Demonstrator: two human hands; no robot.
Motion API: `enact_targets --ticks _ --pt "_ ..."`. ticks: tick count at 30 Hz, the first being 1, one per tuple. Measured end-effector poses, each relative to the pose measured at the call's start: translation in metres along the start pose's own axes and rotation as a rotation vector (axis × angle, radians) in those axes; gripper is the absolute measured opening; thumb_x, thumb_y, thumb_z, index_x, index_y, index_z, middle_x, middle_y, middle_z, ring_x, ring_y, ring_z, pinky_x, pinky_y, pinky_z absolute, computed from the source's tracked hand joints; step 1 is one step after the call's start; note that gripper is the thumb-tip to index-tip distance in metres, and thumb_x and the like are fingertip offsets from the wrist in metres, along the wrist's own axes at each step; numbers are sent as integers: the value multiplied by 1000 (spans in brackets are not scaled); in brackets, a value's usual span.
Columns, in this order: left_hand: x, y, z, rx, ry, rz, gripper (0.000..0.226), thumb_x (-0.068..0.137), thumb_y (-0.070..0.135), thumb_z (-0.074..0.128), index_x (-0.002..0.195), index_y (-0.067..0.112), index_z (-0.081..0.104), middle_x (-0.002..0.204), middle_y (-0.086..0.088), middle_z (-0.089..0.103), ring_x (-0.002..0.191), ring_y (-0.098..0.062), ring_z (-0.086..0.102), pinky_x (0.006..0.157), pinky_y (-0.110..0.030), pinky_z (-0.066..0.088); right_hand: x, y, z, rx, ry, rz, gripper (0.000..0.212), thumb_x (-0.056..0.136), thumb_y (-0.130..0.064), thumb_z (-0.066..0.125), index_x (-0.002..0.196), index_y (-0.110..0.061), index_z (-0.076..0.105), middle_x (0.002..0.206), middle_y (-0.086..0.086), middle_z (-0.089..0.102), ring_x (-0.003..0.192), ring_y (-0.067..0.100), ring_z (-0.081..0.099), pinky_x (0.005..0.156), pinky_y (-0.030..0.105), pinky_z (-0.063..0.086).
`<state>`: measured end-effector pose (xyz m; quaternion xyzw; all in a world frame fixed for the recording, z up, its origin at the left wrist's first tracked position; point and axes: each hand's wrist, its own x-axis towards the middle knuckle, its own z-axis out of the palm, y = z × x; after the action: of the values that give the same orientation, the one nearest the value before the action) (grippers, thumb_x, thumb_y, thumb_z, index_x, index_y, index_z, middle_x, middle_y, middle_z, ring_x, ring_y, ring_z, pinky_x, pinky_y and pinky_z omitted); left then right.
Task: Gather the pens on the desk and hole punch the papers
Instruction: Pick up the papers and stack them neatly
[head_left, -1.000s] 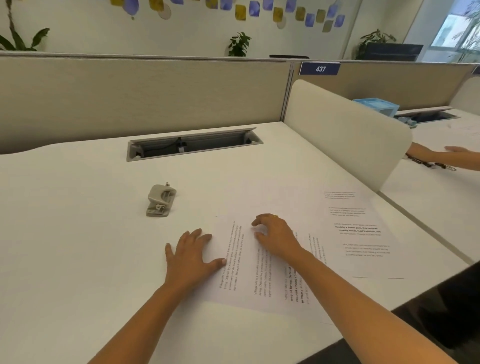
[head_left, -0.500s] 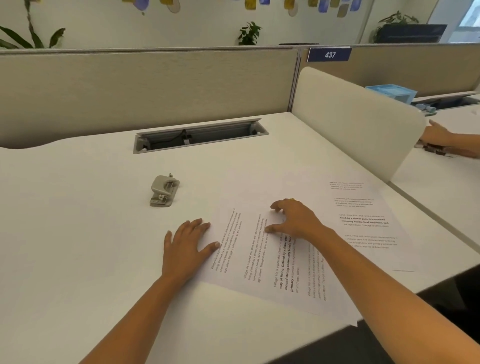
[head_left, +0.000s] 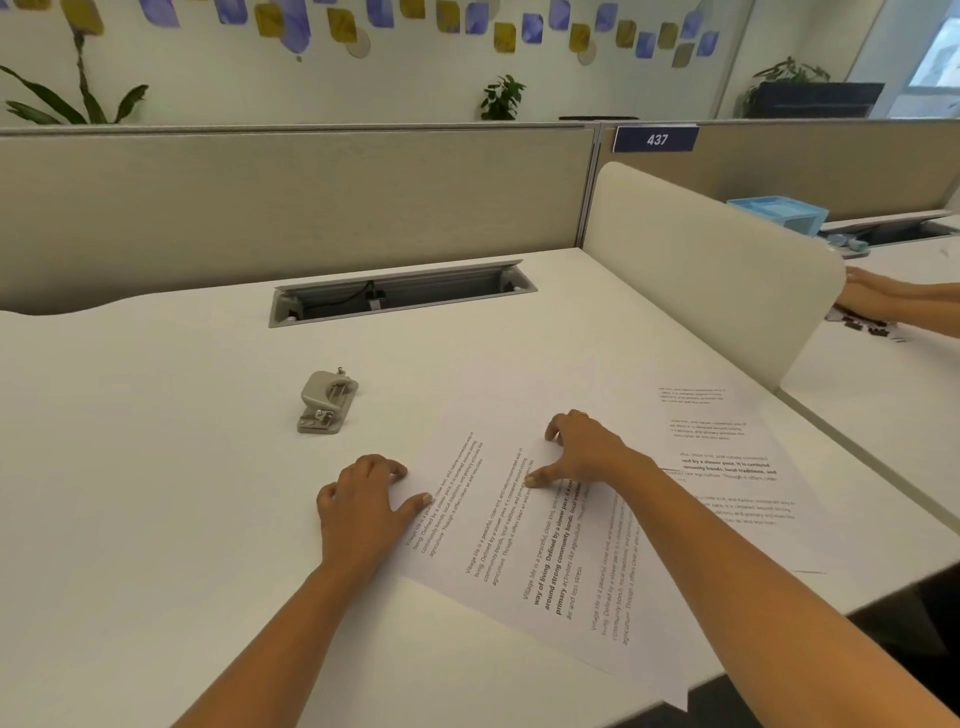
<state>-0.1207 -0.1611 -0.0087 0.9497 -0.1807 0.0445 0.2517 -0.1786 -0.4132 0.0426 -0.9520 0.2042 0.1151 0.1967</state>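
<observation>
While I square papers (head_left: 524, 540) near front edge of desk (head_left: 156, 467), left hand (head_left: 363, 504) and right hand (head_left: 587, 452) press flat on sheets, fingers spread, clasping nothing. Hole punch (head_left: 327, 401) sits mid-desk, untouched. No pens visible. Next, I judge: align stack, fetch punch.

both hands rest flat on the printed papers (head_left: 524, 545): left hand (head_left: 363, 504) at the edge, right hand (head_left: 587, 452) further in; hole punch (head_left: 327, 400) near

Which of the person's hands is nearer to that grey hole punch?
Left. The left hand lies just below the hole punch; the right hand rests farther right on the papers.
</observation>
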Motion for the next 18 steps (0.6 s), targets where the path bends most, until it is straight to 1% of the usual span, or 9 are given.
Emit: enact_targets --ticks 6,8,9,10,11,12,14,16,18 --pt "2 3 -1 -13 0 -36 35 79 50 62 105 28 58 121 10 53 119 -13 45 99 -35 27 3 -1 0 91 -64 29 67 65 -49 78 118 -16 52 123 1 56 116 21 49 102 39 38" --pt "2 4 -2 -26 -11 -44 34 79 49 62 106 27 59 122 9 53 119 -13 45 100 -36 27 2 -4 0 88 -69 20 64 67 -48 77 116 -14 55 116 1 58 110 21 52 100 39 40" --pt "2 5 -3 -33 -20 -50 33 80 47 62 106 27 59 123 9 53 120 -14 45 100 -36 27 1 -4 -1 107 -64 16 55 68 -45 78 108 -14 58 106 0 59 100 19 54 94 35 43" --pt "3 6 -5 -47 -30 -60 32 81 46 62 106 26 59 124 8 53 120 -14 45 100 -36 27 0 -4 -1 138 -51 12 42 68 -41 79 94 -16 58 92 -3 57 86 15 54 82 29 45" --pt "4 7 -6 -75 -40 -74 32 81 44 62 107 25 59 125 7 53 120 -15 46 100 -36 28 -1 -5 -2 181 -35 13 35 69 -36 80 83 -18 54 80 -6 52 73 11 50 68 23 41" --pt "5 8 -8 -118 -43 -91 33 82 42 63 108 24 59 125 5 53 120 -17 46 100 -36 30 -2 -5 -4 233 -18 17 34 70 -32 80 79 -17 52 74 -7 47 66 10 45 59 21 35" --pt "6 10 -12 -237 -24 -130 37 82 36 66 113 18 58 128 -2 53 121 -22 46 98 -36 34 -4 -5 -11 340 24 17 38 71 -26 80 94 -10 55 81 -4 51 75 15 49 59 22 37" --pt "7 15 -16 -367 16 -163 43 82 30 67 119 13 54 131 -8 50 123 -25 44 99 -36 36 -5 -4 -20 464 75 39 44 71 -22 80 102 -11 51 102 4 56 93 24 56 71 27 46" --pt "6 22 -18 -492 40 -193 51 82 27 68 126 11 48 133 -8 48 124 -24 44 99 -35 37 -6 -3 -29 653 93 70 43 72 -17 79 100 -13 48 107 7 60 89 26 62 68 29 52"
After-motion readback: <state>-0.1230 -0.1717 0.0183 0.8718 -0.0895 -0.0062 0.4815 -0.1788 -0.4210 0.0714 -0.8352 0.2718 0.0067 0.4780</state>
